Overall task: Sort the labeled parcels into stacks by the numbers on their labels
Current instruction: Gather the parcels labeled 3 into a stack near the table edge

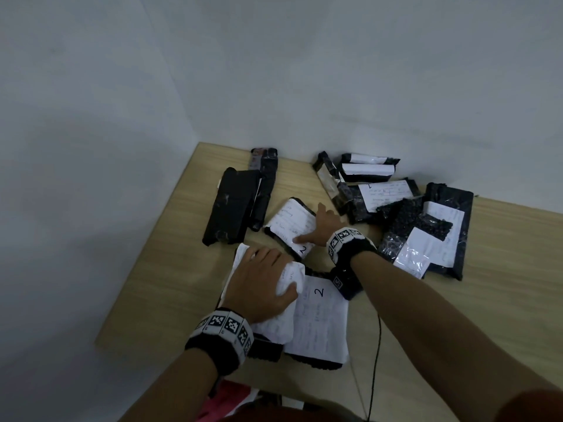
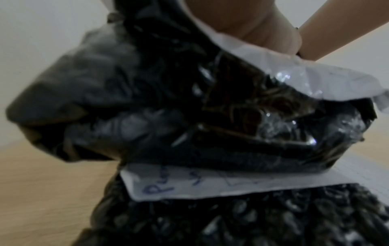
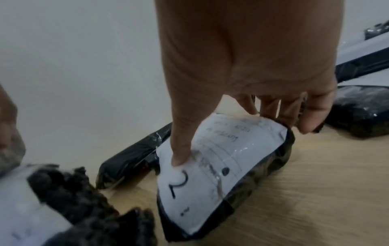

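Observation:
Low on the wooden table (image 1: 170,287) lies a large black parcel (image 1: 320,318) whose white label reads 2. On it sits a crumpled parcel (image 1: 292,275) with a white label, and my left hand (image 1: 268,275) grips it from above. The left wrist view shows this parcel (image 2: 168,108) tilted over the big one's label (image 2: 210,184). My right hand (image 1: 316,223) holds a small black parcel (image 1: 289,223) marked 2. In the right wrist view the thumb (image 3: 181,149) presses its label (image 3: 210,166) and the fingers (image 3: 290,114) curl over the far edge.
Two long black parcels (image 1: 231,205) (image 1: 265,184) lie at the back left, near the wall corner. A heap of black parcels (image 1: 426,226) fills the back right; one label (image 1: 384,193) reads 1. A thin black cable (image 1: 376,360) hangs over the near table edge.

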